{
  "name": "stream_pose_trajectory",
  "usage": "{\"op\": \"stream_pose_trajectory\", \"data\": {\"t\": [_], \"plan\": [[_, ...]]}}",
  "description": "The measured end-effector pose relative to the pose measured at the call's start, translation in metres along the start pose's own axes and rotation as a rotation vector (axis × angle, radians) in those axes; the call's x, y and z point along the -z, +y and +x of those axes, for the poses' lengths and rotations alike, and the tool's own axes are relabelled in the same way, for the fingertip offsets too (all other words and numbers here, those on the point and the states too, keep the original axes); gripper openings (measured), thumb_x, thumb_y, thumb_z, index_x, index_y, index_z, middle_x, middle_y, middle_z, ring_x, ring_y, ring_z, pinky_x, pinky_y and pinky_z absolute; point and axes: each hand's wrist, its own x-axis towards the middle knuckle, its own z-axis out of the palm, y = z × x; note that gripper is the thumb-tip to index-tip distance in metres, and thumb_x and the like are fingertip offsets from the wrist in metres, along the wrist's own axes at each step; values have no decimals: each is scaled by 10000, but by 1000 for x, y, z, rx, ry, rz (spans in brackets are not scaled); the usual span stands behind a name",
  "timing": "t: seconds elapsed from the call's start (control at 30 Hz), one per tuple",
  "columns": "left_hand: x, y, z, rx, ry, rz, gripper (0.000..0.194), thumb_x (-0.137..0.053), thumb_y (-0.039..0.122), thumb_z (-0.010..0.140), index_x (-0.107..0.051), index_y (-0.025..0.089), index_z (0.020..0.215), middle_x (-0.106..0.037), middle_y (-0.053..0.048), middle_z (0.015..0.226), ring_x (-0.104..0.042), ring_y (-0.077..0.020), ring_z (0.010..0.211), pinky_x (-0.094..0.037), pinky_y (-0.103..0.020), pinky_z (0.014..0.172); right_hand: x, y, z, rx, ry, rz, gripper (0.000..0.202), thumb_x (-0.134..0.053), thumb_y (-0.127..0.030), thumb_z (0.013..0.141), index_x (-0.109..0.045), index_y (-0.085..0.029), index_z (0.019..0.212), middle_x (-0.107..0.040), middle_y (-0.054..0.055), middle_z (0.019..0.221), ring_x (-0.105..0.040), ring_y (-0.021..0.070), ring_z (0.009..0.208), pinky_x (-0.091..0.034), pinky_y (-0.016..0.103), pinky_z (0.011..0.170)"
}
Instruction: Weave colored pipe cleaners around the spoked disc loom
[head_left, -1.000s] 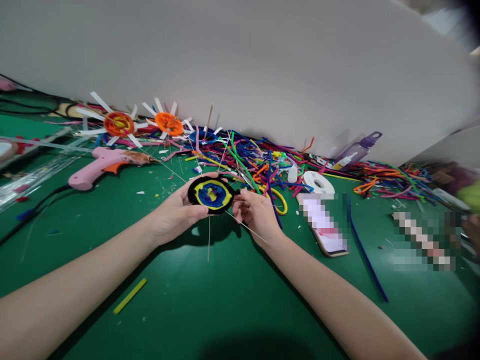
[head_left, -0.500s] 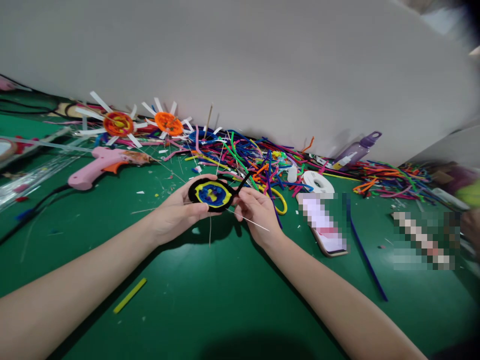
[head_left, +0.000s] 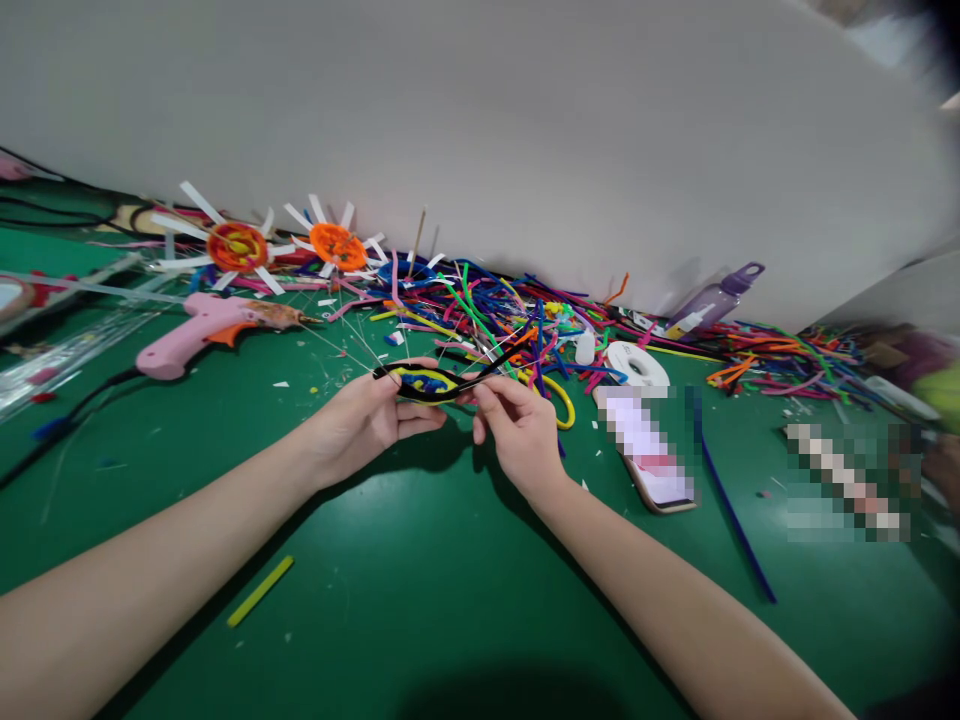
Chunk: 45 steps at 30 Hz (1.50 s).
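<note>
A round disc of coiled pipe cleaner [head_left: 426, 384], blue and yellow inside a black rim, is up over the table, tilted nearly edge-on. My left hand [head_left: 364, 418] is closed on its left side, thumb on the rim and fingers underneath. Thin pale strands stick out from around the disc. From its right side a loose black pipe cleaner [head_left: 511, 350] slants up and right. My right hand [head_left: 523, 428] pinches this black piece where it meets the rim. The fingertips partly hide that spot.
A pink glue gun [head_left: 180, 347] lies left, its cord trailing. Two orange discs with white strips, one being this orange disc [head_left: 337, 246], stand behind. Heaped pipe cleaners [head_left: 480, 290] line the wall. A phone [head_left: 651, 455], white tape roll [head_left: 655, 378] and purple bottle [head_left: 709, 303] are right.
The disc has tipped from facing me to nearly edge-on. My left thumb has shifted to the upper left rim. The loose black end now leans lower, further to the right.
</note>
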Motion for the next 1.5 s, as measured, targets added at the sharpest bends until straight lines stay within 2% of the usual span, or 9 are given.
{"op": "stream_pose_trajectory", "data": {"t": [0.3, 0.5, 0.8, 1.0, 1.17, 1.3, 1.37, 1.43, 1.5], "plan": [[-9, 5, 0, 32, -4, -6, 497, -644, 536, 822, -700, 159, 1140, -779, -61, 1022, -717, -209, 885, -544, -317, 844, -1, 1, -6, 88, -115, -100, 203, -515, -334, 934, -688, -232, 901, -684, 37, 946, -556, 62, 468, -490, 235, 497], [-10, 4, 0, 25, 1, 12, 493, -629, 551, 829, -696, 187, 1154, -778, -60, 1034, -720, -213, 855, -533, -341, 861, 0, 5, -9, -20, -181, -54, 247, -472, -347, 946, -647, -236, 1081, -634, -27, 701, -536, 57, 370, -430, 181, 379], [-5, 0, 0, 14, -13, 36, 449, -544, 557, 886, -706, 209, 1118, -771, -72, 1001, -706, -218, 919, -548, -336, 838, 3, 6, -14, 174, -311, -341, 341, -387, -127, 906, -602, -248, 1142, -515, -91, 568, -536, 52, 404, -466, 175, 484], [-6, 1, 0, 13, 47, 28, 418, -617, 508, 851, -697, 211, 1134, -761, -66, 979, -697, -229, 897, -552, -360, 824, 1, 8, -14, 140, -335, -402, 385, -384, -88, 878, -590, -259, 1155, -521, -87, 571, -538, 63, 415, -464, 182, 482], [-6, 4, 1, 34, 65, -30, 472, -583, 498, 877, -630, 189, 1230, -761, -74, 1003, -695, -220, 934, -539, -352, 854, -2, 0, -15, -6, -294, -415, 264, -414, -252, 968, -576, -255, 1176, -522, -87, 565, -545, 63, 387, -464, 186, 464], [-6, 5, 2, 16, 62, -52, 477, -637, 472, 849, -620, 186, 1230, -764, -62, 1040, -704, -197, 875, -545, -356, 856, -5, -2, -15, -24, -181, -289, 323, -492, -358, 958, -459, -246, 1259, -548, -88, 599, -561, 77, 396, -469, 198, 451], [-7, 5, 2, -12, 64, -54, 474, -676, 444, 827, -633, 177, 1217, -767, -52, 1033, -706, -191, 858, -558, -341, 837, -5, -1, -14, -51, -109, -162, 293, -525, -388, 942, -450, -247, 1187, -541, -92, 608, -539, 70, 381, -432, 183, 405], [-6, 5, 1, -51, 55, -60, 446, -693, 406, 823, -649, 165, 1196, -763, -47, 1056, -705, -194, 885, -568, -327, 828, -5, 0, -11, -80, -49, -54, 219, -557, -417, 924, -478, -239, 1025, -490, -108, 555, -468, 51, 340, -354, 164, 353], [-6, 4, 0, -90, 43, -63, 392, -682, 357, 841, -655, 179, 1190, -744, -35, 1127, -693, -199, 956, -576, -327, 837, -3, 0, -7, -116, -9, 23, 246, -601, -441, 893, -489, -224, 864, -442, -115, 504, -401, 35, 320, -283, 158, 328]]}}
